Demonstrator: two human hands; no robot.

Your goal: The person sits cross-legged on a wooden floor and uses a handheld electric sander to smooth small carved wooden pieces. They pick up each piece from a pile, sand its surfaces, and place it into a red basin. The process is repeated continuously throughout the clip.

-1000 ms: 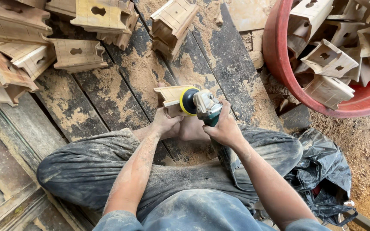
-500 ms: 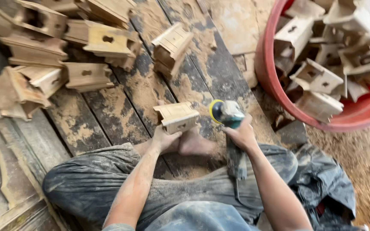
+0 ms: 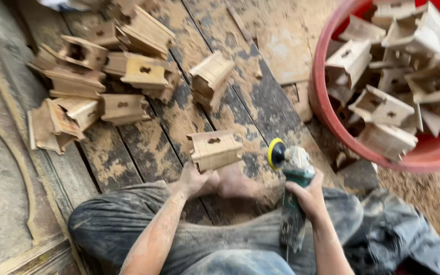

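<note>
1. The person sat cross-legged on dusty dark floorboards point(image 3: 128, 147), with a bare foot point(image 3: 235, 184) tucked in front of the knees.
2. The left hand point(image 3: 194, 181) gripped the near lower edge of a small carved wooden block point(image 3: 214, 149); its fingers were curled under the piece, though how tightly they pressed could not be told.
3. That block stood on the boards just ahead of the foot, its face with a keyhole-shaped cutout turned up toward the camera.
4. The right hand point(image 3: 309, 197) was wrapped around the green body of an angle grinder point(image 3: 291, 173), fingers closed together round the housing.
5. The grinder's yellow-rimmed sanding disc point(image 3: 276, 153) faced left toward the block but was clear of it, with a gap of sawdust-covered board between them.
6. A loose heap of similar wooden blocks point(image 3: 103, 86) lay on the boards at upper left, well apart from the hands.
7. One more block point(image 3: 211, 77) lay alone, farther up the boards beyond the held piece.
8. A red plastic tub point(image 3: 324, 102) at the right was piled with more of the same carved pieces.
</note>
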